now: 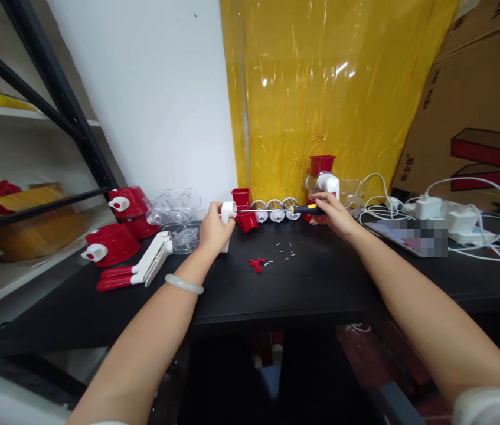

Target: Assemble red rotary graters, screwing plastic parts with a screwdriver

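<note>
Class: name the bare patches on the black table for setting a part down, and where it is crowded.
Bare: the front strip of the table, nearer than the small red piece. Crowded: red covers at left, chargers at right.

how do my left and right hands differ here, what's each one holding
The left hand grips a white part; the right hand holds a screwdriver by its black and yellow handle. The left hand's wrist wears a pale bangle; the right hand's wrist is bare. Both reach over the black table, at either end of the screwdriver.
</note>
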Demonstrator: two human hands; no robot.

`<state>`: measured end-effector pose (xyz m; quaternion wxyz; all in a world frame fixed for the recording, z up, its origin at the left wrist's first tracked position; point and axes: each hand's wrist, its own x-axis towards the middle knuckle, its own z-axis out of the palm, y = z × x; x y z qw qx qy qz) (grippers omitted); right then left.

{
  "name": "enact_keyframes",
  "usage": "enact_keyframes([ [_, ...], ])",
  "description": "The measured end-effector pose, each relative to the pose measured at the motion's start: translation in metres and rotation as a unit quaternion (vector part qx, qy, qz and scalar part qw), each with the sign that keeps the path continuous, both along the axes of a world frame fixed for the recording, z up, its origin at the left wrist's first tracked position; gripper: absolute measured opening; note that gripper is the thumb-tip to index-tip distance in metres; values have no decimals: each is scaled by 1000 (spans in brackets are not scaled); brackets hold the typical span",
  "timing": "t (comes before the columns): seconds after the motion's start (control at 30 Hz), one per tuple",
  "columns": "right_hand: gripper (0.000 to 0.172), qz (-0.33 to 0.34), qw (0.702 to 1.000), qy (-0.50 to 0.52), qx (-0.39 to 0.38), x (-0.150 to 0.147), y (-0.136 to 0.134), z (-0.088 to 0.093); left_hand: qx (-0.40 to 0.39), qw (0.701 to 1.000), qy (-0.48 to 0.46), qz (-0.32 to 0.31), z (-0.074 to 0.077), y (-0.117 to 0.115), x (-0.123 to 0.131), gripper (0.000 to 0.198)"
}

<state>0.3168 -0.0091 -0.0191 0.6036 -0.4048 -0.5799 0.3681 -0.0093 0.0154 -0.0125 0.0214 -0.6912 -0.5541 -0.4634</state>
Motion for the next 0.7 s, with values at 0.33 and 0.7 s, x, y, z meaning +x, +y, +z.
enact_keyframes([
  [0.33,46,12,1000,19,4,0,-2,2,6,1000,3,-1,-3,3,-1,34],
  [0.7,39,-10,1000,-9,6,0,-2,1,5,1000,4,-4,-1,1,-1,34],
])
